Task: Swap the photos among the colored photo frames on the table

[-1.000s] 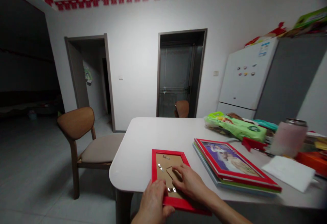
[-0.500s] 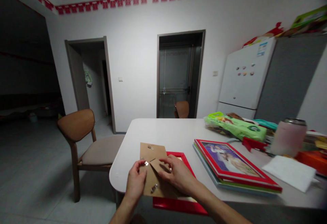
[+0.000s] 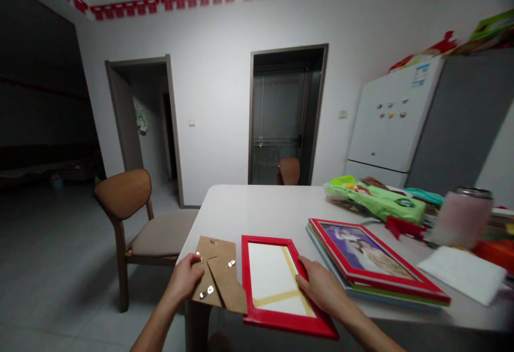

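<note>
My left hand grips the left edge of a brown picture frame backing board, which has small metal hangers and a fold-out stand flap. The board hangs partly past the table's front edge. Just right of it is a red picture frame, its back side up, showing a white sheet with yellowish tape strips. My right hand is closed on the frame's right side, thumb over the inner edge, fingers mostly hidden. The board's lower right corner meets or overlaps the frame's left side.
On the white table, a stack of picture frames lies to the right, a red one on top. Beyond are a green package, a pink jar and white tissue. A wooden chair stands left of the table.
The backing board has moved left off the red frame with my left hand, uncovering the white sheet. My right hand has left the board's flap and gone right onto the frame's side.
</note>
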Demonstrator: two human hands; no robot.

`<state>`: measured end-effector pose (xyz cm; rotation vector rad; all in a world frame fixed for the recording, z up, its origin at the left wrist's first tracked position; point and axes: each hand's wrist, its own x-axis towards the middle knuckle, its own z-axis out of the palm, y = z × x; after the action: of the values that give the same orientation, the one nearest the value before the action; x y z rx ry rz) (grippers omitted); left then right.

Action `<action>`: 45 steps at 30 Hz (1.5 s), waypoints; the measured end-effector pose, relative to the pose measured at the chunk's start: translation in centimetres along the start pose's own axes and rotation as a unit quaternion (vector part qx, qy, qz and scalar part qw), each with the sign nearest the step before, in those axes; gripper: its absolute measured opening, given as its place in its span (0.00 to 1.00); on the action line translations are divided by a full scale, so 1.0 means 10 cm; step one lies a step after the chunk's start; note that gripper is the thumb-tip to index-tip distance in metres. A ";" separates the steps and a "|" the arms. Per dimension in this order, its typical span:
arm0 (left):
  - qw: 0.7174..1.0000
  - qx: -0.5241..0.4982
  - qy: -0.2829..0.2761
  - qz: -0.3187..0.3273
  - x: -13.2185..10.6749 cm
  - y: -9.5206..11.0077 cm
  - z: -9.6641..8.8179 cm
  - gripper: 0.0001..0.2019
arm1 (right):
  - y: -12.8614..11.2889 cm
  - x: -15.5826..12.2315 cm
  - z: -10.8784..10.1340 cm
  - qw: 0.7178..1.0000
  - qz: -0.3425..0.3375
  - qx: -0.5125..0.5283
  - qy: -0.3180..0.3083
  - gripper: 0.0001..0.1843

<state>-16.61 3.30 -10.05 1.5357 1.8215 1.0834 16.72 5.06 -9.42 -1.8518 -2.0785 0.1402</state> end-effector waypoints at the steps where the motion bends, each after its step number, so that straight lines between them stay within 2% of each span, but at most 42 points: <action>1: 1.000 0.026 0.012 0.010 -0.01 0.02 0.00 0.13 | 0.00 0.01 0.01 1.000 0.002 0.006 0.003 0.22; 4: 0.995 0.086 0.041 0.043 -0.08 0.11 0.04 0.17 | -0.02 0.05 -0.02 0.997 0.022 0.063 0.027 0.24; 6: 0.991 0.104 0.048 0.067 -0.17 0.23 0.14 0.18 | -0.05 0.06 -0.08 0.982 0.075 0.172 0.022 0.28; 7: 0.990 0.105 0.047 0.084 -0.23 0.31 0.21 0.18 | -0.08 0.05 -0.12 0.961 0.112 0.253 0.002 0.31; 8: 0.989 0.102 0.044 0.101 -0.30 0.41 0.30 0.19 | -0.11 0.03 -0.17 0.928 0.144 0.343 -0.026 0.33; 10: 0.984 0.065 0.016 0.164 -0.47 0.64 0.51 0.18 | -0.20 -0.02 -0.27 0.837 0.174 0.513 -0.077 0.38; 12: 0.976 0.022 -0.039 0.214 -0.63 0.88 0.73 0.21 | -0.29 -0.07 -0.38 0.759 0.160 0.624 -0.092 0.41; 13: 0.970 0.007 -0.058 0.238 -0.70 1.00 0.82 0.24 | -0.34 -0.09 -0.43 0.736 0.146 0.655 -0.091 0.42; 15: 0.956 0.003 -0.072 0.284 -0.80 1.20 0.97 0.27 | -0.41 -0.13 -0.51 0.720 0.121 0.677 -0.088 0.43; 18: 0.934 0.025 -0.047 0.354 -0.85 1.39 1.00 0.21 | -0.45 -0.15 -0.56 0.744 0.106 0.655 -0.081 0.44; 21: 0.921 0.033 0.007 0.387 -0.78 1.43 0.83 0.15 | -0.39 -0.11 -0.52 0.788 0.097 0.606 -0.055 0.43; 23: 0.936 0.004 0.071 0.344 -0.69 1.37 0.65 0.15 | -0.30 -0.06 -0.45 0.824 0.096 0.557 -0.039 0.41; 25: 0.956 -0.044 0.123 0.262 -0.58 1.22 0.47 0.14 | -0.19 -0.01 -0.37 0.875 0.101 0.474 -0.027 0.37; 28: 0.974 -0.113 0.124 0.150 -0.46 0.87 0.31 0.13 | -0.02 0.05 -0.23 0.951 0.092 0.296 0.002 0.30; 30: 0.981 -0.137 0.100 0.094 -0.43 0.61 0.29 0.13 | 0.06 0.08 -0.15 0.978 0.067 0.195 0.024 0.27; 33: 0.990 -0.113 0.068 0.049 -0.44 0.35 0.33 0.12 | 0.13 0.09 -0.04 0.993 0.033 0.106 0.032 0.26; 35: 0.995 -0.061 0.060 0.044 -0.47 0.30 0.36 0.11 | 0.14 0.08 0.00 0.997 0.023 0.071 0.024 0.25; 39: 0.994 0.064 0.046 0.078 -0.54 0.39 0.35 0.12 | 0.14 0.06 0.02 0.999 0.004 0.028 0.014 0.22; 42: 0.989 0.112 0.025 0.090 -0.57 0.46 0.34 0.10 | 0.13 0.05 0.00 1.000 -0.004 0.019 0.016 0.21; 45: 0.986 0.126 0.020 0.106 -0.59 0.48 0.34 0.10 | 0.07 0.03 -0.02 0.997 -0.023 0.040 0.061 0.21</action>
<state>-9.91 -1.43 -8.54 1.9055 1.9154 1.0137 17.43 5.39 -9.40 -1.7191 -2.0013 0.0939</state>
